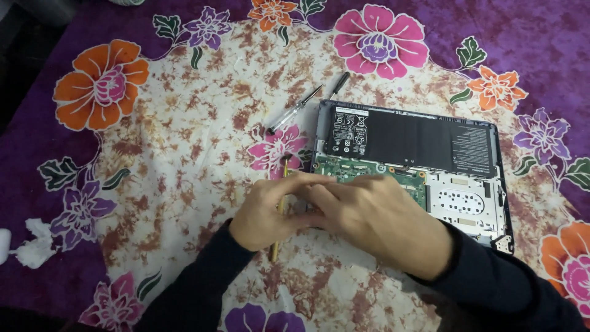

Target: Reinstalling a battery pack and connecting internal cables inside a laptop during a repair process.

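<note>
An opened laptop [467, 197] lies bottom-up on a flowered cloth, showing its black battery [418, 138] and green circuit board [362, 169]. My left hand [270, 212] is closed around a thin yellow-handled tool [281, 206], whose dark tip pokes out above the fingers and whose shaft shows below the palm. My right hand [375, 221] rests over the laptop's near left corner, fingers touching the left hand and the tool. What lies under the hands is hidden.
Two screwdrivers lie just beyond the laptop's far left corner: one with a clear handle [294, 110], one black [339, 84]. Crumpled white tissue [34, 246] sits at the left edge. The purple flowered cloth [184, 154] covers the whole surface.
</note>
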